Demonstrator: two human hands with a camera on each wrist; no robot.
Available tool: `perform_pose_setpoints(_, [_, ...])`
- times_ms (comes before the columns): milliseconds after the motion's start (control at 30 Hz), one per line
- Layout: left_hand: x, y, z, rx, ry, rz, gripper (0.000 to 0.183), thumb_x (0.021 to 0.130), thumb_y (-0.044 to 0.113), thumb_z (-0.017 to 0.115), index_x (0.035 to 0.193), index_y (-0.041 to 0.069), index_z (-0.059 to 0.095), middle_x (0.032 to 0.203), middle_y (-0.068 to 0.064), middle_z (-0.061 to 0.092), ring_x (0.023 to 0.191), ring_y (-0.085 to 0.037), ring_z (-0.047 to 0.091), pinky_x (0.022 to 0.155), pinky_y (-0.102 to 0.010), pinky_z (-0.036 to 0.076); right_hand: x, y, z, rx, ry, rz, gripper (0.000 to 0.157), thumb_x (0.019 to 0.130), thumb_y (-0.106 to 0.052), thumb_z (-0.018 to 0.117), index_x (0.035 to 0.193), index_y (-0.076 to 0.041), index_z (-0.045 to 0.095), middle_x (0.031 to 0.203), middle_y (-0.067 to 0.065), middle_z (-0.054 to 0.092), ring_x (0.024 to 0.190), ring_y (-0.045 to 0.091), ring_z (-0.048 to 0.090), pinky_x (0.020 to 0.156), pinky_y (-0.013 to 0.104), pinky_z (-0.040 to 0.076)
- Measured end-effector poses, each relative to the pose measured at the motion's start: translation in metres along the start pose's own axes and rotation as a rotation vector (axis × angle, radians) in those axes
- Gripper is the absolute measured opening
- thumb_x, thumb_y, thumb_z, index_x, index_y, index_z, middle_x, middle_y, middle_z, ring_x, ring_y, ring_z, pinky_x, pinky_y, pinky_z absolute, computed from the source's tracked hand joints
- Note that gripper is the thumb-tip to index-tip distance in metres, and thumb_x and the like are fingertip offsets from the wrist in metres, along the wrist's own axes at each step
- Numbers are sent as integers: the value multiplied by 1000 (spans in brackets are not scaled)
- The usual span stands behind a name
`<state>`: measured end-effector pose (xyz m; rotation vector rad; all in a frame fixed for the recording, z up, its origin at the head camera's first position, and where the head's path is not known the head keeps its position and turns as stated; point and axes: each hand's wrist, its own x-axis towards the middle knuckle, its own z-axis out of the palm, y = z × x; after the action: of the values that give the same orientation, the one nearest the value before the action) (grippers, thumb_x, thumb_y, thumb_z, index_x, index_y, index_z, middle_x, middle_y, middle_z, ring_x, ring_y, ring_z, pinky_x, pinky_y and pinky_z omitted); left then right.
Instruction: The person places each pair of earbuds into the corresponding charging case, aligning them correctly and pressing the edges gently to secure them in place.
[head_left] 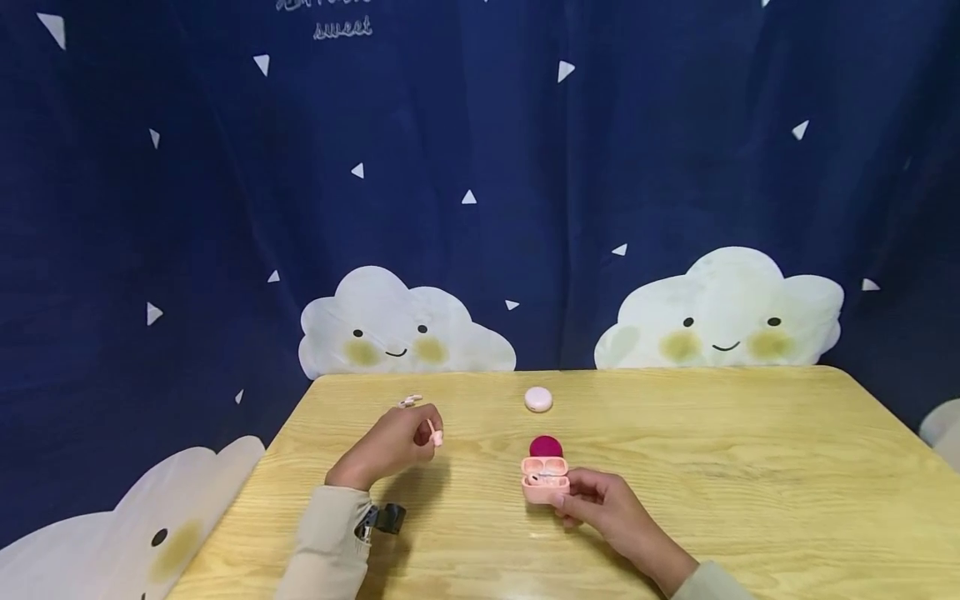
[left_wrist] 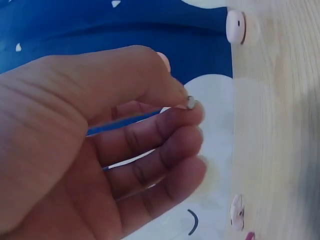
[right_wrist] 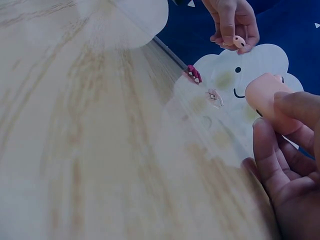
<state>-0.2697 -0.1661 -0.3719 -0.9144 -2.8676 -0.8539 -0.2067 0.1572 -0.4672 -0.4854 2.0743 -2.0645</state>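
My left hand (head_left: 405, 437) pinches a pink earbud (head_left: 437, 437) between thumb and index finger, above the left of the table. The left wrist view shows the metallic end of its stem (left_wrist: 190, 102) at the fingertips; the rest is mostly hidden behind them. My right hand (head_left: 600, 504) grips a pink earbud case (head_left: 546, 493) by its right side, thumb in front. The case's lid is up, and an earbud (head_left: 534, 480) shows in its left slot. From the right wrist view only the outside of the pink case (right_wrist: 272, 102) shows.
A round magenta object (head_left: 546, 447) sits just behind the pink case. Farther back lies a pale pink rounded case (head_left: 537, 399). Pale earbuds (head_left: 409, 401) lie beyond my left hand, with small magenta pieces (right_wrist: 194, 74) near them. A dark blue curtain (head_left: 465, 125) hangs behind the wooden table (head_left: 712, 467).
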Motion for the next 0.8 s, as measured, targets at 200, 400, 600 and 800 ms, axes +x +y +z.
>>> perform_pose_setpoints(200, [6, 7, 4, 37, 25, 78, 18, 84, -3, 62, 91, 13, 58, 60, 9, 47, 54, -4, 42, 75, -32, 43, -1, 2, -1, 7, -13, -7, 37, 90, -10, 68, 118, 12, 59, 97, 23, 65, 81, 15, 65, 70, 34, 57])
perform_pose_setpoints(400, [11, 21, 5, 36, 20, 111, 25, 81, -3, 56, 90, 20, 57, 56, 12, 32, 51, 0, 29, 81, -37, 38, -1, 3, -3, 11, -24, -24, 35, 90, -10, 67, 117, 12, 59, 95, 23, 65, 79, 14, 65, 69, 33, 57])
perform_pose_setpoints(600, [20, 33, 6, 56, 13, 87, 24, 81, 1, 58, 90, 23, 59, 58, 13, 34, 52, 0, 32, 57, -23, 31, -1, 3, -3, 22, -38, -20, 35, 91, -11, 67, 116, 11, 59, 94, 18, 65, 80, 14, 64, 69, 31, 57])
perform_pose_setpoints(800, [31, 47, 6, 36, 28, 94, 21, 80, 2, 57, 88, 21, 58, 57, 13, 35, 51, -1, 32, 53, -20, 29, -2, 3, -5, 14, -11, -24, 35, 90, -11, 68, 115, 12, 60, 91, 17, 65, 78, 13, 64, 69, 31, 57])
